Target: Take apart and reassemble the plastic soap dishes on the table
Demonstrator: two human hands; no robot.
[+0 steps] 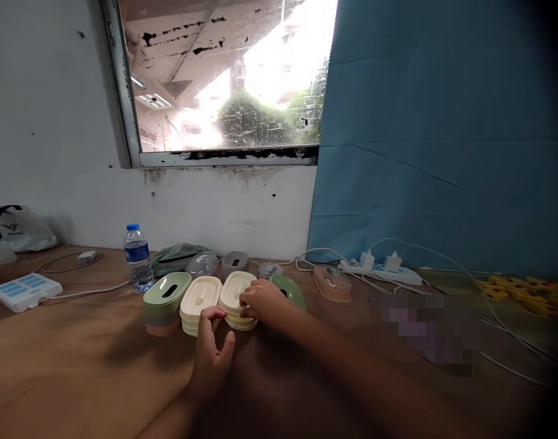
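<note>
Cream lid stacks sit mid-tabletop. The right hand pinches the right stack's top lid; the left hand, at six o'clock, rests curled against the other stack. A careless tug could topple both toward the green lid at nine o'clock.

A brown wooden desk stood against a white painted wall that had small dark marks. In the wall was a window with a grey metal frame, and its lower edge was stained black. Strong daylight came through the dirty glass, where green trees and a peeling concrete ceiling were visible outside. To the right of the window hung a large blue cloth sheet, creased, reaching down to the desk.
</note>
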